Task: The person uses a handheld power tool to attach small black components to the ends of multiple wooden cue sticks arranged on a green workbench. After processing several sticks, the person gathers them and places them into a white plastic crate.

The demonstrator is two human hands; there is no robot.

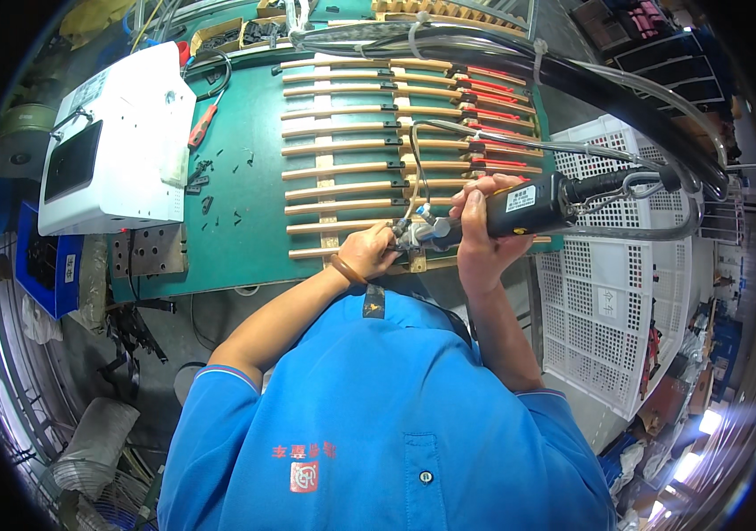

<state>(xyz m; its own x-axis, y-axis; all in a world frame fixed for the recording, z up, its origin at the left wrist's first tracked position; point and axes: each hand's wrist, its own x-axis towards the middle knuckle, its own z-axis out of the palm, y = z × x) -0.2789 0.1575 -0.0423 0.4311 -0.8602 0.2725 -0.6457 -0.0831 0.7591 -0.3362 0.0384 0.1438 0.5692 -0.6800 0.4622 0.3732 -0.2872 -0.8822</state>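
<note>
My right hand (486,232) is wrapped round a black power screwdriver (524,208), which lies tilted with its metal front end (424,234) toward the left. Close against that end is my left hand (371,252), its fingers pinched together near the nearest rods. What they pinch is hidden by the hand and the tool. Several light wooden rods (334,185) lie side by side across notched wooden strips (327,164). Small black fittings (393,142) sit midway along the rods. Red pieces (493,113) show at the right ends of the farther ones.
A white machine (121,142) stands at the left of the green table (236,106). Beside it lie a red-handled screwdriver (204,124) and scattered black parts (207,205). A thick black cable bundle (608,93) arches overhead. White plastic crates (604,283) stand at the right.
</note>
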